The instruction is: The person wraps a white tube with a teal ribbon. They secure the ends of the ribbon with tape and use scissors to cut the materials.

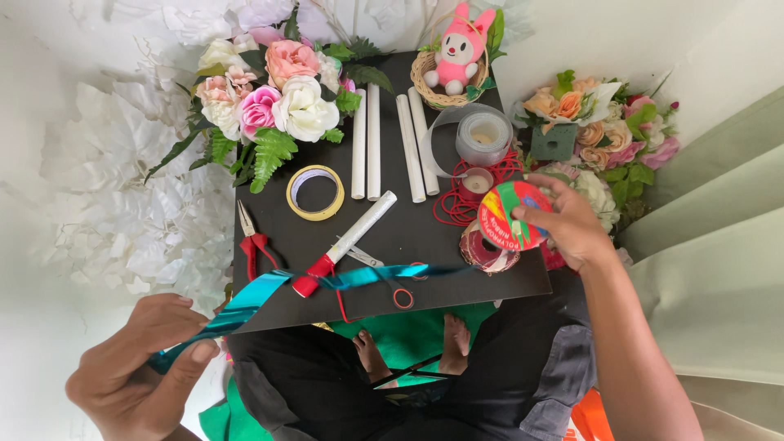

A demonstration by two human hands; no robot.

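My left hand (143, 363) at the lower left pinches the free end of a shiny teal ribbon (253, 296). The ribbon stretches rightward across the front of a small black table (425, 237) toward a ribbon spool (510, 215) with a red and green paper face. My right hand (567, 222) grips that spool at the table's right edge. The ribbon passes over a white tube with a red cap (347, 242) and a pair of scissors with red handles (392, 282).
On the table lie a yellow tape roll (315, 193), red pliers (251, 242), several white tubes (366, 143), a clear tape roll (483, 137), red cord (452, 204) and a basket holding a pink plush rabbit (456, 53). Artificial flower bunches (269, 94) stand at back left and right (600, 131).
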